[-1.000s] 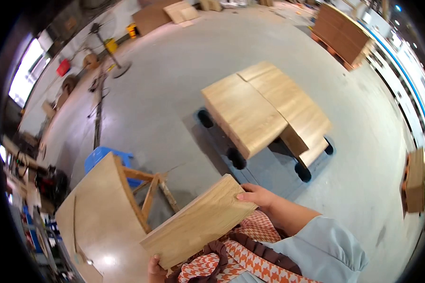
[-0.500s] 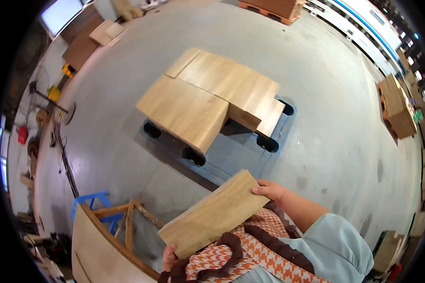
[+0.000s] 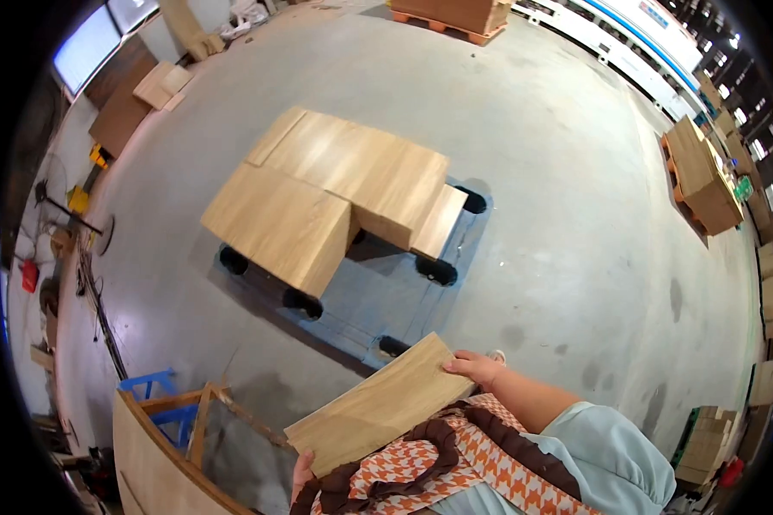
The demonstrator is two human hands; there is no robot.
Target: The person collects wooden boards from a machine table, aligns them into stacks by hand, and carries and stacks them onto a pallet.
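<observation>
A rectangular wood-grain board (image 3: pixel 378 403) is held tilted in front of my body, one end in each hand. My right hand (image 3: pixel 475 367) grips its far right corner, thumb on top and the other fingers partly hidden beneath. At the near left end, my left hand (image 3: pixel 303 470) is closed on the edge, only partly in view. Ahead of the board, stacks of similar wood-grain boards (image 3: pixel 275 219) stand on a blue pallet (image 3: pixel 361 300) with dark oval openings. One stack is lower at the right end.
At lower left is a wood-topped table (image 3: pixel 150 463) with a wooden frame, beside a blue stool (image 3: pixel 176 416). A stand fan (image 3: pixel 103 233) and cables line the left wall. Loaded pallets stand at the back (image 3: pixel 451 13) and at the right (image 3: pixel 700 176).
The view has shifted, so the stacks and pallet appear farther left. A lower step of boards at the stack's right end shows more clearly. Both hands still hold the board.
</observation>
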